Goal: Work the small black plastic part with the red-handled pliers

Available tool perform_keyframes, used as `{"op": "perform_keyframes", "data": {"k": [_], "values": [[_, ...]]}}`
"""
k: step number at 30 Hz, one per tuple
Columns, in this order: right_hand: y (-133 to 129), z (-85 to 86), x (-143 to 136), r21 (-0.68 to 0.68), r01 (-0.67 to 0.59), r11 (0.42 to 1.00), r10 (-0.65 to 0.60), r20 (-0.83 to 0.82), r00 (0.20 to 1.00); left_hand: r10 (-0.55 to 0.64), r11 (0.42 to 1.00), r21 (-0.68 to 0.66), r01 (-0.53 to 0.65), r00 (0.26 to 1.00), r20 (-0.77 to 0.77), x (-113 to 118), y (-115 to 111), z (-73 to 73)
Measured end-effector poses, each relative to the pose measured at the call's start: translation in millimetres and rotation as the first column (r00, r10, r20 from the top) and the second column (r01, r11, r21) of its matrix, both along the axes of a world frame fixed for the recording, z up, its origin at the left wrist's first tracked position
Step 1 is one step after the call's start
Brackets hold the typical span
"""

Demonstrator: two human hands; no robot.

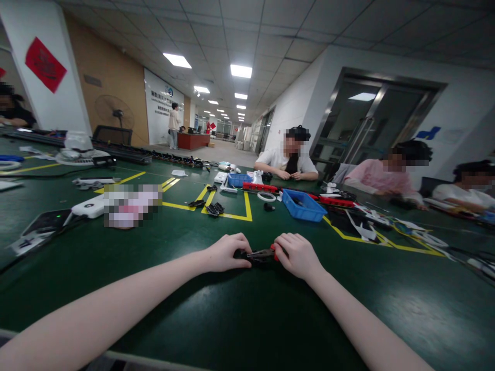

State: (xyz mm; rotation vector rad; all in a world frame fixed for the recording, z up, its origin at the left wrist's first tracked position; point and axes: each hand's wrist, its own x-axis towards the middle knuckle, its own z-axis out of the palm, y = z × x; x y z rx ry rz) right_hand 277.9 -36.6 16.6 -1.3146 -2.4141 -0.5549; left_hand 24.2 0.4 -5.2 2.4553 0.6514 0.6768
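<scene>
My right hand (297, 253) is closed around the red handles of a pair of pliers (261, 255), whose metal jaws point left. My left hand (229, 252) is closed on a small black part (244, 254), with thumb and fingers curled round it. The plier jaws meet or overlap the black part; whether they grip it I cannot tell. Both hands are just above the green table (185, 304), close to the middle. Beyond them lie clusters of small black pieces (215, 208), and a single black piece (268, 207) sits near a blue bin.
A blue bin (303, 205) stands ahead to the right, with a red strip (260, 187) behind it. A white power bank (89, 207) and cables lie on the left. Yellow tape (228, 216) marks the table. Several people sit across and to the right.
</scene>
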Motion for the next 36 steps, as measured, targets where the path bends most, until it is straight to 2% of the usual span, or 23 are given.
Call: {"op": "perform_keyframes", "data": {"k": [10, 19, 27, 36], "values": [[3.6, 5.3, 7.4, 0.060, -0.030, 0.998, 0.028, 0.038, 0.999, -0.003, 1.000, 0.024, 0.003, 1.000, -0.001, 0.7, -0.1, -1.0], [0.6, 6.9, 9.1, 0.031, 0.013, 0.999, -0.012, -0.024, 1.000, -0.023, 0.999, 0.037, 0.022, 1.000, 0.011, 0.5, -0.8, -0.2], [-0.4, 2.5, 0.2, 0.055, -0.019, 0.998, 0.018, 0.018, 1.000, -0.005, 0.996, 0.084, 0.008, 0.999, -0.035, 1.8, 0.0, -0.4], [1.3, 3.6, 4.8, 0.008, -0.006, 1.000, 0.006, 0.004, 1.000, -0.001, 0.997, 0.080, 0.004, 0.999, -0.040, 1.4, -0.2, 0.0]]}}
